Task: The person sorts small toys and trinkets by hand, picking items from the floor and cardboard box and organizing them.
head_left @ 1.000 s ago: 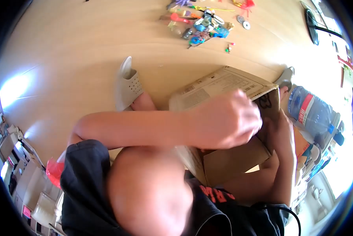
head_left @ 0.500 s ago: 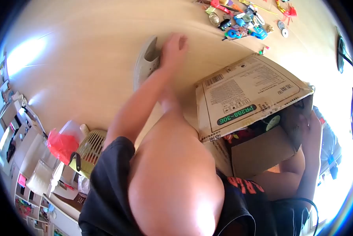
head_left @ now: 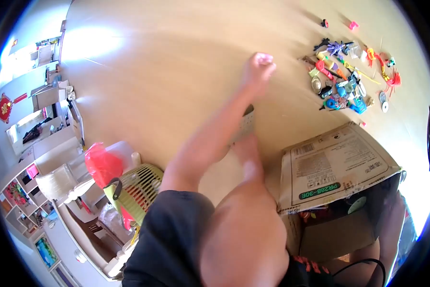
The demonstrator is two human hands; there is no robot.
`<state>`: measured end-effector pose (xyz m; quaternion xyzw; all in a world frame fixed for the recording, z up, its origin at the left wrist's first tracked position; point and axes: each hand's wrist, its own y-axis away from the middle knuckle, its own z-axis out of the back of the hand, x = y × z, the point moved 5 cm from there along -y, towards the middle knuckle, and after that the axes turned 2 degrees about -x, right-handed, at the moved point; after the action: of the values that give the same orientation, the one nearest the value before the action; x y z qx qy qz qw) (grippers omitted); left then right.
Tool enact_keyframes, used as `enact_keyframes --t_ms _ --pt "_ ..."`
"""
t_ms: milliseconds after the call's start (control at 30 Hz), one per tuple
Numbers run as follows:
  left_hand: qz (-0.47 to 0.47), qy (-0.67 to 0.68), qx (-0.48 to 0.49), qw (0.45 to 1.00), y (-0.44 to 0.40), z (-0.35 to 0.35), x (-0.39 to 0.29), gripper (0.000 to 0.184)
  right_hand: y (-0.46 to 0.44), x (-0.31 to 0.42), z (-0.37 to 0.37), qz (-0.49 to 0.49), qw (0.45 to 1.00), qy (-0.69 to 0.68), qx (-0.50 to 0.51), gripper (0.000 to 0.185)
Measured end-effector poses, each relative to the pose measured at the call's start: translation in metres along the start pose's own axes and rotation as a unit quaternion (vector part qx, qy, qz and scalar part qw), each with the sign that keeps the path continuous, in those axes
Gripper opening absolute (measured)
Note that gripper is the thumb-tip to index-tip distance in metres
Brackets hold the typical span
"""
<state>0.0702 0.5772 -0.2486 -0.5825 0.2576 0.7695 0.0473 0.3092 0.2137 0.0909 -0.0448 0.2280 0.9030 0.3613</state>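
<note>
My left hand (head_left: 260, 69) is stretched out over the tan floor, past my shoe (head_left: 245, 125). Its fingers are curled closed, and whether anything small sits inside them is hidden. On the right stands a worn cardboard box (head_left: 337, 165), tilted, with a printed flap and a green "PR288-30E" label. Dark and coloured items show in its shadowed opening. My right hand (head_left: 393, 210) grips the box at its right edge, partly in shade. Beyond the box lies a pile of small toys and trinkets (head_left: 342, 88), to the right of my left hand.
My bent knee (head_left: 246, 234) fills the lower middle. To the left are a yellow-green slatted basket (head_left: 141, 186), a red plastic bag (head_left: 102, 165) and shelves (head_left: 21, 196). Two small discs (head_left: 384, 103) and a red tasselled ornament (head_left: 393, 80) lie near the pile.
My left hand has moved from beside the shoe farther out over the floor, fingers now curled. The view has swung, so the box and pile appear lower and farther right.
</note>
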Motion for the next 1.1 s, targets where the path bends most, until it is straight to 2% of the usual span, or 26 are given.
enact_keyframes --t_ms 67,133,267,333,367,433,533,633,700,767,867,967,1033,1100 --pt "0.036 0.030 -0.041 0.998 -0.036 0.019 -0.019 0.028 0.000 0.000 -0.002 -0.001 1.000 0.021 -0.005 0.029" --pt "-0.058 -0.049 -0.065 0.995 -0.084 0.047 -0.026 0.032 -0.001 -0.001 -0.005 -0.004 0.999 0.035 -0.004 0.029" --pt "-0.067 -0.196 -0.084 0.975 -0.158 0.099 -0.073 0.034 -0.008 -0.004 -0.007 -0.006 0.998 0.058 -0.005 0.030" --pt "-0.098 -0.307 -0.113 0.940 -0.204 0.130 -0.083 0.039 -0.013 -0.004 -0.008 -0.004 0.998 0.069 -0.005 0.030" --pt "-0.117 -0.413 -0.132 0.893 -0.202 0.131 -0.101 0.041 -0.014 -0.005 -0.008 -0.005 0.997 0.073 -0.004 0.031" --pt "-0.157 -0.605 -0.161 0.764 -0.206 0.123 -0.137 0.046 -0.018 -0.006 -0.010 -0.006 0.997 0.080 0.000 0.031" --pt "-0.146 -0.604 -0.109 0.776 -0.227 0.122 -0.141 0.053 -0.027 -0.005 -0.010 -0.009 0.996 0.084 -0.003 0.032" --pt "-0.274 -0.644 -0.031 0.714 -0.261 0.127 -0.120 0.055 -0.027 -0.003 -0.012 -0.016 0.995 0.100 -0.003 0.033" --pt "-0.205 -0.629 -0.070 0.747 -0.249 0.110 -0.128 0.054 -0.027 -0.001 -0.013 -0.026 0.993 0.112 -0.017 0.033" --pt "-0.214 -0.594 -0.071 0.773 -0.245 0.102 -0.124 0.052 -0.028 -0.001 -0.013 -0.034 0.992 0.119 -0.016 0.034" --pt "-0.242 -0.569 -0.051 0.784 -0.245 0.093 -0.119 0.043 -0.026 0.000 -0.013 -0.044 0.992 0.118 -0.010 0.034" --pt "-0.346 -0.549 -0.081 0.757 -0.262 0.099 -0.097 0.029 -0.022 -0.001 -0.012 -0.055 0.992 0.111 -0.004 0.035" --pt "-0.294 -0.441 -0.088 0.844 -0.259 0.094 -0.095 0.027 -0.022 -0.001 -0.011 -0.061 0.993 0.105 -0.002 0.036" --pt "-0.337 -0.358 -0.075 0.867 -0.248 0.071 -0.097 0.023 -0.024 -0.001 -0.009 -0.066 0.992 0.103 -0.002 0.036"
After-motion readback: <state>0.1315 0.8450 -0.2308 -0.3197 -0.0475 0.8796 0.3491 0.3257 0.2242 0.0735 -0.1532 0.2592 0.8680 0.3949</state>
